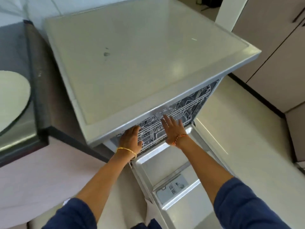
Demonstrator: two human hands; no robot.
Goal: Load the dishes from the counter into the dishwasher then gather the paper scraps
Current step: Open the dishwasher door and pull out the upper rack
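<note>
Open dishwasher door [166, 164], pale floor [231, 129].

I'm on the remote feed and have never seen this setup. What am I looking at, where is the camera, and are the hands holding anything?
There is no robot: one camera on a person's head looks down at their bare hands. The dishwasher stands with its door folded down. The left hand and right hand both reach to the wire rack inside; neither holds a dish. The right hand's fingers are straight. On the counter at left sits a white plate.
</note>
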